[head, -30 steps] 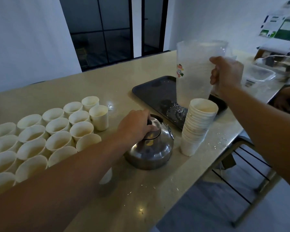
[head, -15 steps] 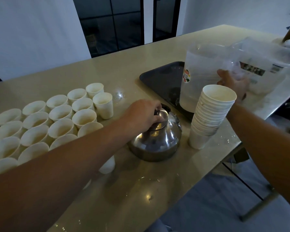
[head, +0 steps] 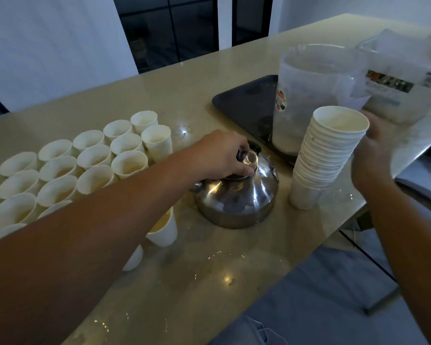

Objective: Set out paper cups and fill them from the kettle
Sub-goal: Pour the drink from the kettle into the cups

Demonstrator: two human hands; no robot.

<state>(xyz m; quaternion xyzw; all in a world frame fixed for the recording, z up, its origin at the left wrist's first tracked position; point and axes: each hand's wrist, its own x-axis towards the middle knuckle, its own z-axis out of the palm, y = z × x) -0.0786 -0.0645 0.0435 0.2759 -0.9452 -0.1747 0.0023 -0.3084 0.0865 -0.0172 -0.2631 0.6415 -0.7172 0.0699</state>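
Gripping the kettle lid [head: 248,161], the left hand [head: 220,155] curls its fingers round the dark knob on top of the rounded, shiny steel kettle [head: 236,197], which sits on the glossy beige table [head: 209,282]. Right of the kettle, the right hand [head: 370,155] wraps loosely round the far side of a tall stack of ribbed white paper cups [head: 326,155]. Left of the kettle stand rows of open paper cups [head: 89,165]. Behind it, a frosted plastic jug [head: 309,93] stands on a dark flat tray [head: 244,103].
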